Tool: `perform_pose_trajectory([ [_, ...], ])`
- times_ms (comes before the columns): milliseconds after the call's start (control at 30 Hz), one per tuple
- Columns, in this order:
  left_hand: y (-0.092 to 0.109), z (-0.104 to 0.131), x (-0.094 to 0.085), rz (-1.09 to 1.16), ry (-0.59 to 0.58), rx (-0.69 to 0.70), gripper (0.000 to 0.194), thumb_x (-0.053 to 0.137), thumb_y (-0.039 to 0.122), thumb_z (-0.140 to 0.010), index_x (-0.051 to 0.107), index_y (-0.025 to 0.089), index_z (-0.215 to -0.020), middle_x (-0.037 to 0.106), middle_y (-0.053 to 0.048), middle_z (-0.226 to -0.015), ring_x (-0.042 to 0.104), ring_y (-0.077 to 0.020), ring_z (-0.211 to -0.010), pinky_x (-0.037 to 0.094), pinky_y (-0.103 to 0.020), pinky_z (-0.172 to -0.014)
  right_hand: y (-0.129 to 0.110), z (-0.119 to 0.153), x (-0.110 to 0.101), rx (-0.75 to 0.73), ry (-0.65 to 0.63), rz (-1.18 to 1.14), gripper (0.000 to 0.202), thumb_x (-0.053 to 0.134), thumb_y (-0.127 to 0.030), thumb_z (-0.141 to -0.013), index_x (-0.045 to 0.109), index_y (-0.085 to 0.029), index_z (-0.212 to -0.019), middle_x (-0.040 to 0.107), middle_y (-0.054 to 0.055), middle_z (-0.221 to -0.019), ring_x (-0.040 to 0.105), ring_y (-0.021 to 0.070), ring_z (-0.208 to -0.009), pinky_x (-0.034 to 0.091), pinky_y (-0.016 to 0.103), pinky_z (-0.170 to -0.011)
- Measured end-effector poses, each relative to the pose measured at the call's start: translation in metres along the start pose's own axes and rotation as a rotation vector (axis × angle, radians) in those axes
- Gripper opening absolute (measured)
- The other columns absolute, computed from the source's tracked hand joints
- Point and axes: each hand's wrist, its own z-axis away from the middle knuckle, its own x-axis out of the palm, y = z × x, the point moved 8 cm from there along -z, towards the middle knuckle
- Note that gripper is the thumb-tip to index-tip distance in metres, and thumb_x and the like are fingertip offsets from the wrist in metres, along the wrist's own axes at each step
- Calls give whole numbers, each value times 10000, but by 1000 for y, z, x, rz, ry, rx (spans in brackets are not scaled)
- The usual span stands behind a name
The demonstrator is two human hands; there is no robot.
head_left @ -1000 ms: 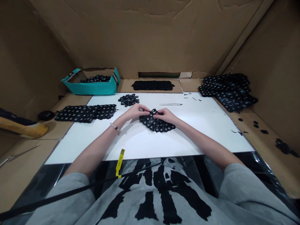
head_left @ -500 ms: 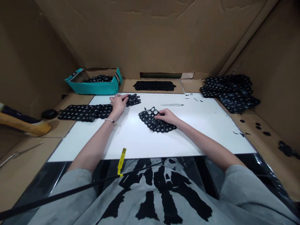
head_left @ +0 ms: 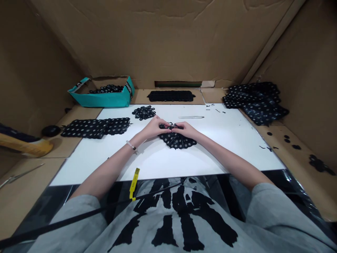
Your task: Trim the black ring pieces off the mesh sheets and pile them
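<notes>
A black fan-shaped piece (head_left: 177, 140) full of round holes lies on the white board in front of me. My right hand (head_left: 186, 130) pinches its upper edge. At the same edge, the fingers of my left hand (head_left: 156, 127) are closed and almost meet the right fingertips; what they pinch is too small and covered to make out. Behind my left hand is a loose heap of small black rings (head_left: 144, 112). Left of that hand, black strips with holes (head_left: 86, 128) lie overlapping.
A turquoise-edged box (head_left: 102, 99) with black rings stands back left. A clear pen-like tool (head_left: 191, 117) lies behind my hands. Black sheets with holes (head_left: 256, 98) are piled back right, a dark ribbed block (head_left: 171, 96) at the back. Tweezers (head_left: 25, 174) lie left; cardboard walls surround the board.
My left hand has moved from the ring heap rightward and toward me, to the upper edge of the fan-shaped piece. My right hand still pinches that piece.
</notes>
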Motion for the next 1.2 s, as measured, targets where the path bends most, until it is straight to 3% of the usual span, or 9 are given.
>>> perform_pose_trajectory([
  [233, -16, -8, 3, 173, -91, -106, 398, 576, 476, -856, 709, 184, -620, 688, -24, -650, 598, -193, -679, 464, -309, -702, 7, 1, -3, 109, 15, 0, 462, 649, -605, -739, 638, -147, -677, 572, -6, -630, 472, 140, -641, 351, 275, -635],
  [300, -36, -8, -15, 234, 84, -234, 341, 580, 432, -839, 716, 181, -653, 715, -28, -707, 633, -208, -733, 472, -300, -699, 7, 2, -4, 111, 27, 15, 464, 647, -609, -734, 610, -154, -651, 538, -16, -604, 448, 130, -620, 336, 275, -625],
  [433, -83, 9, -77, 82, 555, -388, 285, 539, 359, -851, 749, 179, -784, 764, -70, -880, 650, -249, -904, 472, -359, -852, 7, 2, -3, 119, 33, 40, 470, 673, -617, -707, 601, -159, -632, 508, -25, -582, 428, 125, -612, 325, 276, -625],
  [533, -105, 15, -100, -151, 613, -360, 266, 566, 355, -846, 776, 192, -874, 761, -80, -955, 610, -280, -1023, 366, -452, -1026, 8, 3, -3, 125, 35, 21, 475, 683, -625, -696, 618, -158, -642, 521, -22, -588, 434, 126, -612, 329, 278, -629],
  [633, -112, 17, -99, -252, 585, -351, 267, 616, 354, -826, 784, 209, -975, 742, -93, -1006, 555, -311, -1075, 317, -507, -1043, 11, 3, -2, 138, 36, 12, 480, 684, -633, -692, 623, -158, -649, 527, -20, -583, 436, 129, -608, 332, 276, -616],
  [800, -62, 12, -86, -287, 588, -208, 284, 594, 375, -876, 759, 235, -1061, 717, -95, -1068, 520, -308, -1079, 353, -477, -989, 10, 2, -3, 126, 48, 20, 453, 675, -606, -709, 623, -160, -648, 544, -17, -595, 455, 135, -621, 344, 275, -626],
  [967, 10, -2, -27, -140, 138, 115, 266, 627, 453, -872, 751, 218, -879, 741, -64, -879, 562, -251, -923, 408, -407, -911, 7, 1, -2, 89, 48, -12, 380, 651, -537, -748, 690, -159, -754, 649, 5, -722, 543, 170, -720, 398, 292, -726],
  [1067, 25, 1, -9, -161, 76, 142, 264, 662, 469, -854, 746, 220, -876, 740, -62, -857, 551, -258, -920, 411, -416, -903, -1, 0, -2, 19, 34, -55, 337, 664, -494, -741, 713, -168, -810, 688, 6, -808, 577, 184, -807, 415, 302, -807],
  [1200, 25, 4, -20, -208, 205, 112, 281, 641, 474, -877, 733, 217, -944, 728, -73, -928, 547, -265, -953, 407, -428, -920, 1, 0, -3, 65, 52, -119, 360, 682, -508, -726, 722, -157, -799, 705, 18, -792, 590, 196, -809, 428, 318, -815],
])
